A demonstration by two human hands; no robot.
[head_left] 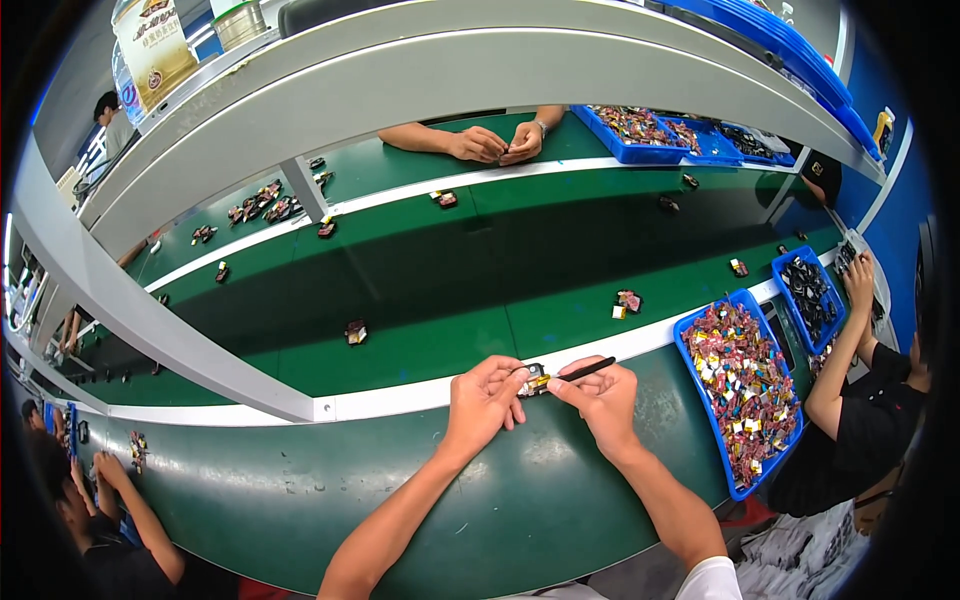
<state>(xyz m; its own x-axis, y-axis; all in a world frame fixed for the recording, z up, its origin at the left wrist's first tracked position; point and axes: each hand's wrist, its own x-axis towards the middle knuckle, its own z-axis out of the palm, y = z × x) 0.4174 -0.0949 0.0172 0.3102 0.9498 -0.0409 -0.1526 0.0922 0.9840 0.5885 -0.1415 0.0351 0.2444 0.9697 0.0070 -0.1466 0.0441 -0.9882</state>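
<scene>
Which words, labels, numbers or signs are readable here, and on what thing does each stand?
Beige packet, upper left: dark printed lettering, not copied out here.
Small part in left hand: no readable text.
Slim black tool in right hand: none readable.
Parts in nearest blue tray: too small to read.

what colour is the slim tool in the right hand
Black; the slim tool shows best in the head view.

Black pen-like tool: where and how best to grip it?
I'd pinch the slim black pen-like tool along its lower-left shaft, coming from the right, as the right hand does. It's straight and narrow, slanting up to the right, with its lower-left end by the small device. The left hand holds that device, likely blocking a left approach.
</scene>
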